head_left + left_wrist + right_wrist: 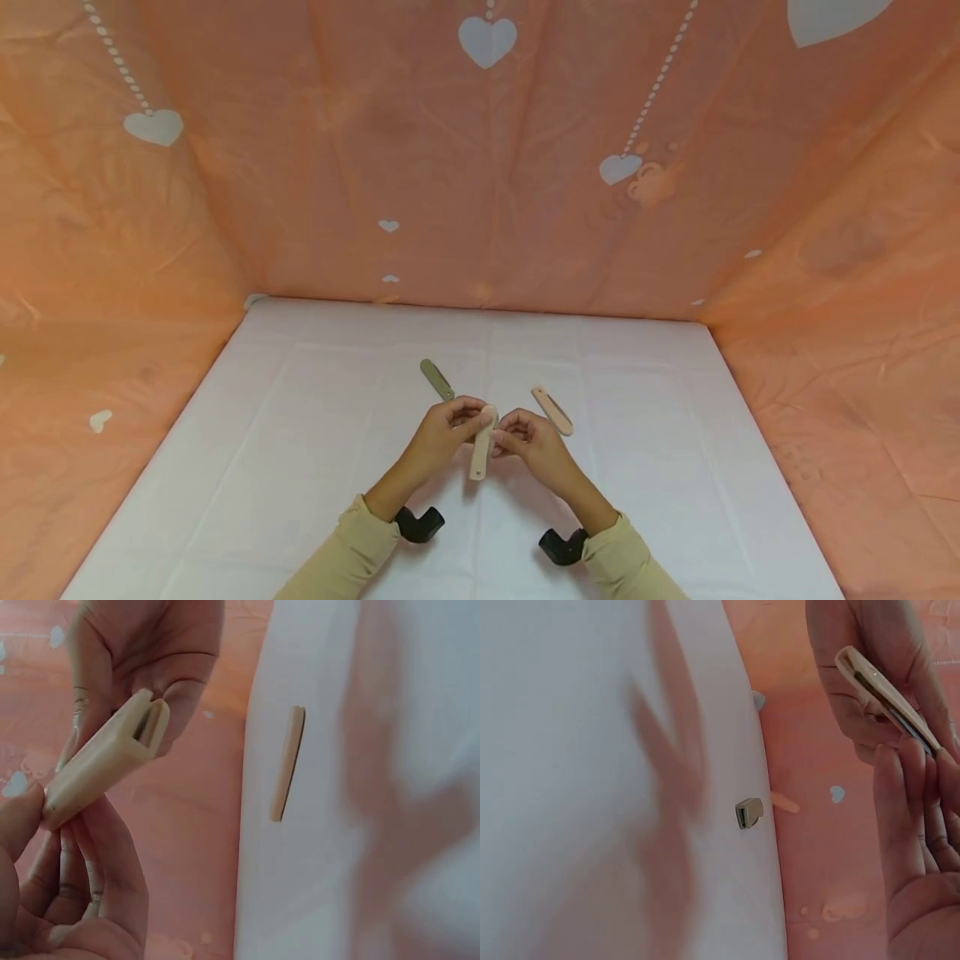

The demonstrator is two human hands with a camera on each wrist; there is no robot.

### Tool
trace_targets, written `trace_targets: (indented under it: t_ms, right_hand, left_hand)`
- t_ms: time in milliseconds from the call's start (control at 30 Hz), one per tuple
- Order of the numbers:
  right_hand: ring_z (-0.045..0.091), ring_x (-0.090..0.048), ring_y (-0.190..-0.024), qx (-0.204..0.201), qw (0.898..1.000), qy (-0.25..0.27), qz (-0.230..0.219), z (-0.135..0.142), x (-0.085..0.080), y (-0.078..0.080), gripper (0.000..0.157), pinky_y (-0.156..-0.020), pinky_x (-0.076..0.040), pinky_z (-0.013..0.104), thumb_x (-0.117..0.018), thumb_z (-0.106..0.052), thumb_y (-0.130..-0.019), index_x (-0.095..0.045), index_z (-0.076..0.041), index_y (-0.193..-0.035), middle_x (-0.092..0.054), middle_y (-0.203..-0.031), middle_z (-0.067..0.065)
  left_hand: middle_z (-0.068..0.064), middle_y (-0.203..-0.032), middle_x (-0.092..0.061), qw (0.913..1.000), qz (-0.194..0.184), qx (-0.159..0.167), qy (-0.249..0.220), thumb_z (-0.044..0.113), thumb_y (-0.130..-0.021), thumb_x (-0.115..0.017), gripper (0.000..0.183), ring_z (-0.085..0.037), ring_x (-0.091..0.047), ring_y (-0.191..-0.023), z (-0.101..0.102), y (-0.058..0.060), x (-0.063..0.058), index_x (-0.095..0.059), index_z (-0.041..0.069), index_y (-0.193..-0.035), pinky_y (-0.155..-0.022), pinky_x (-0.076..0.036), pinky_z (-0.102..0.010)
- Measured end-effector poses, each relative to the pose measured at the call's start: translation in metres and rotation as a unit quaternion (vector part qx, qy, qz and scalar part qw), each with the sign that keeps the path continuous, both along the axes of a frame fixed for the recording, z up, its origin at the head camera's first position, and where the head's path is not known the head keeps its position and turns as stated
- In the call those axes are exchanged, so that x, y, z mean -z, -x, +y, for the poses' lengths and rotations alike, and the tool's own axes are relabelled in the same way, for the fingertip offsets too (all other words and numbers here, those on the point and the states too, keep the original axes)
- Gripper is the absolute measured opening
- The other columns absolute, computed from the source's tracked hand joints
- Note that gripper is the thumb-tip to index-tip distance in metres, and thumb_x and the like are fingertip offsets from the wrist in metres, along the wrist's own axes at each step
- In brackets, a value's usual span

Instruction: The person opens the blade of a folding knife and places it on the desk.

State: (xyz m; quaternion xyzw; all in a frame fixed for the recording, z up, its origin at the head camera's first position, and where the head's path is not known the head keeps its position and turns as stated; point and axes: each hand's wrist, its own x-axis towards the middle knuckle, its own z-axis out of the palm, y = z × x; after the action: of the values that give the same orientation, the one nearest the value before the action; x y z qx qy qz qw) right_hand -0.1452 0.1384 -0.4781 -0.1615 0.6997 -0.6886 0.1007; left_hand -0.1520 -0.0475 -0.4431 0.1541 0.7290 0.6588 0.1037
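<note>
A cream folding knife (481, 454), with a slot along its handle and a small rivet at the lower end, is held up over the table between both hands. My left hand (450, 429) pinches its upper end between thumb and fingers. On the other side, my right hand (536, 446) has its thumb and fingertips on the slotted edge, pinching there. The open slot of the knife (101, 769) faces the left wrist camera at one end. In the right wrist view, a grey strip shows inside the slot of the knife (885, 694).
An olive green folding knife (437, 379) lies beyond my left hand. To the right, past my right hand, lies a peach one (552, 412). The white-covered table (300, 450) meets orange heart-print cloth (480, 167) at the back and sides. Black wrist mounts (420, 525) sit under the wrists.
</note>
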Motion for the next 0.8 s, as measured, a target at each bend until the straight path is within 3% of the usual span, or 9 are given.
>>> trace_targets:
  t_ms: [267, 400, 500, 667, 800]
  right_hand:
    - [0.02, -0.063, -0.077, 0.018, 0.998, 0.024, -0.052, 0.005, 0.001, 0.001, 0.025, -0.081, -0.048, 0.056, -0.061, -0.012, -0.091, -0.05, 0.01, -0.094, -0.061, -0.084, 0.011]
    - [0.02, -0.063, -0.082, 0.02, 0.998, 0.012, -0.063, 0.004, 0.001, -0.001, 0.026, -0.083, -0.049, 0.054, -0.059, -0.014, -0.092, -0.05, 0.009, -0.099, -0.06, -0.089, 0.013]
    - [0.021, -0.062, -0.083, 0.027, 0.998, 0.007, -0.054, 0.003, 0.001, -0.001, 0.029, -0.082, -0.049, 0.054, -0.058, -0.017, -0.093, -0.051, 0.009, -0.103, -0.06, -0.092, 0.017]
    - [0.019, -0.062, -0.078, 0.041, 0.998, 0.003, -0.048, 0.003, 0.004, 0.002, 0.029, -0.079, -0.049, 0.056, -0.059, -0.018, -0.092, -0.054, 0.009, -0.102, -0.062, -0.09, 0.015]
    - [0.016, -0.062, -0.076, 0.039, 0.998, -0.001, -0.046, 0.004, 0.005, 0.002, 0.027, -0.077, -0.051, 0.052, -0.06, -0.015, -0.092, -0.054, 0.01, -0.1, -0.062, -0.087, 0.011]
  left_hand:
    - [-0.011, -0.096, -0.064, 0.9988, -0.027, -0.023, -0.034, 0.013, -0.091, -0.061, 0.026, -0.018, -0.064, -0.085, 0.003, 0.003, 0.003, -0.061, -0.003, -0.111, -0.072, -0.055, -0.032]
    - [-0.011, -0.096, -0.063, 0.9974, -0.04, -0.029, -0.052, 0.019, -0.089, -0.064, 0.03, -0.02, -0.063, -0.086, 0.002, 0.008, 0.022, -0.061, -0.002, -0.111, -0.073, -0.055, -0.032]
    - [-0.012, -0.097, -0.063, 0.9977, -0.04, -0.018, -0.051, 0.02, -0.09, -0.063, 0.031, -0.02, -0.063, -0.087, 0.002, 0.009, 0.027, -0.06, -0.002, -0.111, -0.073, -0.055, -0.033]
    - [-0.011, -0.099, -0.063, 0.9985, -0.044, 0.015, -0.03, 0.013, -0.093, -0.058, 0.026, -0.018, -0.062, -0.088, 0.002, 0.003, 0.01, -0.059, -0.005, -0.112, -0.075, -0.054, -0.033]
    - [-0.011, -0.099, -0.063, 0.998, -0.05, 0.036, -0.015, 0.012, -0.095, -0.055, 0.025, -0.017, -0.062, -0.089, 0.001, 0.002, 0.009, -0.058, -0.005, -0.113, -0.076, -0.054, -0.034]
